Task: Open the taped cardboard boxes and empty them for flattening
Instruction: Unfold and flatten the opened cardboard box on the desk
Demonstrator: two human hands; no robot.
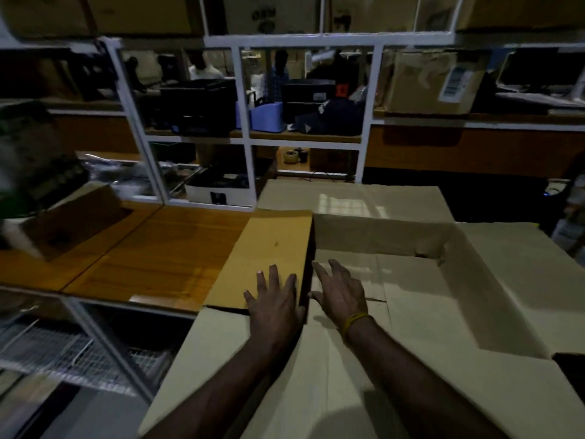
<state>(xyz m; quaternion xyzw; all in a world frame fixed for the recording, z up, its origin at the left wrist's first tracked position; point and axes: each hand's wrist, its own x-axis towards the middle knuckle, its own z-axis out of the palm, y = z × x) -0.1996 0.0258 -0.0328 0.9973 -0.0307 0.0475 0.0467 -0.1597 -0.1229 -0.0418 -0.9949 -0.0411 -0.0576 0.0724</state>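
Note:
A large open cardboard box (493, 289) fills the lower right of the head view, all of its flaps folded outward. Its inside looks bare, showing only the bottom panels. My left hand (275, 299) lies flat with fingers spread on the box's left flap (272, 248), close to the box's left wall. My right hand (342, 293), a yellow band on its wrist, hovers with fingers spread just inside the box by that same wall. Neither hand holds anything.
A wooden tabletop (152, 248) extends to the left, with a smaller cardboard box (72, 217) at its far left. White-framed shelving (247, 141) behind holds dark equipment and boxes. Wire shelves (63, 350) sit below the table. People stand far behind the shelving.

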